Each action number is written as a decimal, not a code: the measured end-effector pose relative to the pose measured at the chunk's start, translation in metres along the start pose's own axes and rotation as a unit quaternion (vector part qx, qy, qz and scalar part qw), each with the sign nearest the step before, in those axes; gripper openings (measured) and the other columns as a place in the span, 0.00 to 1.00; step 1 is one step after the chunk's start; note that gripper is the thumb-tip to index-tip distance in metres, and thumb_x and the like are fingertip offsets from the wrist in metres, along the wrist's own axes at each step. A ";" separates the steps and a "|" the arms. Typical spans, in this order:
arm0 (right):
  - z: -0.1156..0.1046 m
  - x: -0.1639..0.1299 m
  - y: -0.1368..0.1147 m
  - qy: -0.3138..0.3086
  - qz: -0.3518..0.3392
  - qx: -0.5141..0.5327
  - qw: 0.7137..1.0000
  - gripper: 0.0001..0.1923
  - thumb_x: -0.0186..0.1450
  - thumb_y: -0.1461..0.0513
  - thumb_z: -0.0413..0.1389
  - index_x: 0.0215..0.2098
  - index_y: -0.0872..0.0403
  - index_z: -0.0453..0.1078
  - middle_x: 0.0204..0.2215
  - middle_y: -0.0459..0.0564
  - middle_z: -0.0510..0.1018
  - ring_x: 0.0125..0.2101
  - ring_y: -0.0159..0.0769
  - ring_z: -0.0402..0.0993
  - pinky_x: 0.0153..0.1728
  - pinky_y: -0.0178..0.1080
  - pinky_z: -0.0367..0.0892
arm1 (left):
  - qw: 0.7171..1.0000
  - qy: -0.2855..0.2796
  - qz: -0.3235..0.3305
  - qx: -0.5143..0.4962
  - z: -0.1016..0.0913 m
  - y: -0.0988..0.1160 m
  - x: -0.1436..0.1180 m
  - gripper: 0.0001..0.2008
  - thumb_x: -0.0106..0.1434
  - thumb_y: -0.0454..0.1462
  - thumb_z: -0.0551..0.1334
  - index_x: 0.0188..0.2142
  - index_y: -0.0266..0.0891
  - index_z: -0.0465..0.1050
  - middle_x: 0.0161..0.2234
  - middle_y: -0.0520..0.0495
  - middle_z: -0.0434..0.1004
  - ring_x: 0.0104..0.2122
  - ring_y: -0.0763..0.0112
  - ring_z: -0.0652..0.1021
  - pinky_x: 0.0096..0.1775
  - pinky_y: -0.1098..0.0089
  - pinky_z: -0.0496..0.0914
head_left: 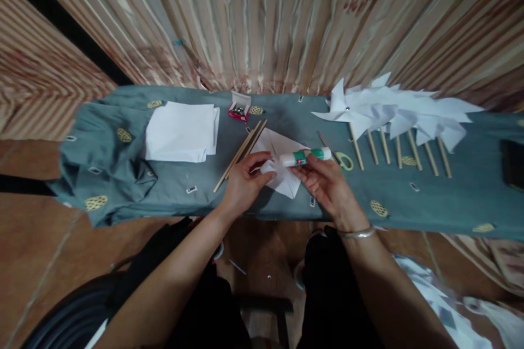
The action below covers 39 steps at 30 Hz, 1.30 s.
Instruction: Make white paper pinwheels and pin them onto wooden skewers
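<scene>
A white paper square (289, 184) with slits toward its centre lies on the cloth in front of me. My left hand (248, 177) pinches one corner of the paper, curled up from the sheet. In my right hand (325, 180) is a glue stick (305, 157) with a white and green barrel, held nearly level. Its left end is over the paper's middle; whether it touches is too blurred to tell. Wooden sticks (239, 155) lie just left of the paper. Scissors (345, 161) with yellow-green handles lie partly behind the glue stick.
White paper sheets (180, 132) are stacked at left. A small red box (238, 109) of shiny pins stands open at the back. Several finished paper pinwheels (393, 112) on sticks lie at right, near a dark object (511, 163). Curtains hang behind the cloth-covered table (180, 196).
</scene>
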State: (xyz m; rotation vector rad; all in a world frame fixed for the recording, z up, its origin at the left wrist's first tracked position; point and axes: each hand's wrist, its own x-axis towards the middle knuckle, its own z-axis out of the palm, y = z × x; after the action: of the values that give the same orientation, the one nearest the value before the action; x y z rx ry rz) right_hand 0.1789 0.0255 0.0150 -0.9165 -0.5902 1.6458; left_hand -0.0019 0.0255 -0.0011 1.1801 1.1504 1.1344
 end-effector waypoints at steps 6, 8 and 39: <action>0.000 -0.005 0.003 0.022 -0.003 -0.048 0.999 0.16 0.46 0.56 0.73 0.30 0.53 0.78 0.28 0.44 0.83 0.29 0.29 0.79 0.36 0.31 0.77 | 0.999 0.000 0.021 0.028 -0.001 0.002 -0.005 0.17 0.50 0.36 0.70 0.42 0.36 0.79 0.49 0.40 0.79 0.47 0.60 0.78 0.43 0.66 0.76; -0.001 -0.004 0.005 0.025 -0.008 -0.064 0.998 0.16 0.46 0.56 0.73 0.30 0.53 0.78 0.28 0.44 0.83 0.29 0.29 0.79 0.35 0.32 0.77 | 0.999 -0.010 0.025 0.037 -0.002 0.001 -0.006 0.18 0.50 0.36 0.70 0.43 0.36 0.80 0.47 0.41 0.81 0.45 0.61 0.79 0.42 0.66 0.76; 0.034 -0.012 0.040 -0.014 0.056 -0.065 0.996 0.17 0.49 0.53 0.71 0.30 0.54 0.77 0.26 0.44 0.83 0.26 0.28 0.78 0.28 0.29 0.71 | 0.973 0.000 0.143 0.183 -0.024 0.004 -0.021 0.13 0.57 0.37 0.67 0.43 0.41 0.81 0.42 0.44 0.83 0.41 0.63 0.81 0.44 0.65 0.74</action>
State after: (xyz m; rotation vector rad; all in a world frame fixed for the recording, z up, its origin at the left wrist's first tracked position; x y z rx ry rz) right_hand 0.1290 0.0062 0.0070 -1.0378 -0.6830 1.7387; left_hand -0.0280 0.0069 0.0032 1.6741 1.2519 1.1645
